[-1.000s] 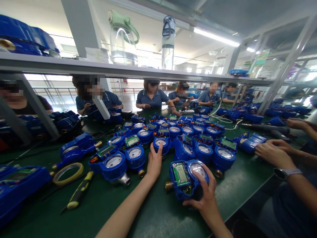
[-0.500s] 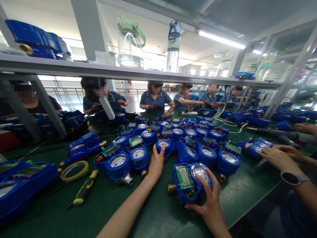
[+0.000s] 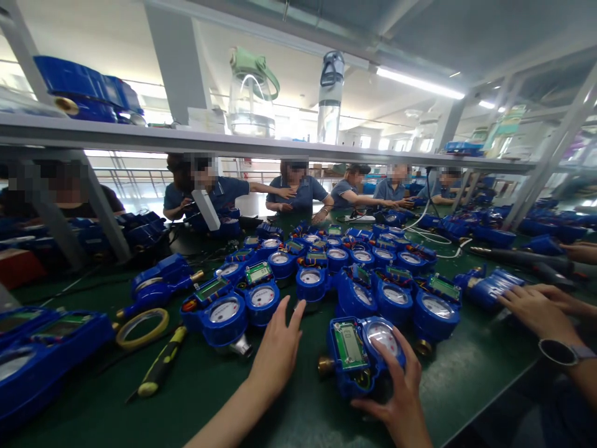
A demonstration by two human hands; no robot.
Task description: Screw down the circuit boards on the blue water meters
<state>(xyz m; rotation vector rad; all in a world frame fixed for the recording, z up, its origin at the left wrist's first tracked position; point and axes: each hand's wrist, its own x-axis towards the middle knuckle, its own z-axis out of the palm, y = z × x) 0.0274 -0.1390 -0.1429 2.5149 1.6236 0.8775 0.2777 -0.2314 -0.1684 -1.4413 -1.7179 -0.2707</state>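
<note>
My right hand (image 3: 402, 389) grips a blue water meter (image 3: 333, 342) at the front of the bench, thumb below and fingers over its round dial. The meter's small display and green circuit board show, and a brass pipe end sticks out on its left. My left hand (image 3: 280, 345) is open, fingers spread, holding nothing. It hovers just in front of another blue water meter (image 3: 311, 283), apart from it. Beside that hand, on its left, stand two more meters, one with a silvery pipe end (image 3: 241, 345).
Several blue meters crowd the green bench (image 3: 186, 404). At the left lie a tape roll (image 3: 142, 328) and a yellow-black screwdriver (image 3: 163, 361). A co-worker's hands (image 3: 536, 308) touch a meter at the right. A shelf (image 3: 280, 147) with bottles crosses above; several people sit beyond.
My left hand has let go of the meter in the middle and drawn back toward me. My right hand keeps its hold. Across the bench, a co-worker has stretched an arm sideways.
</note>
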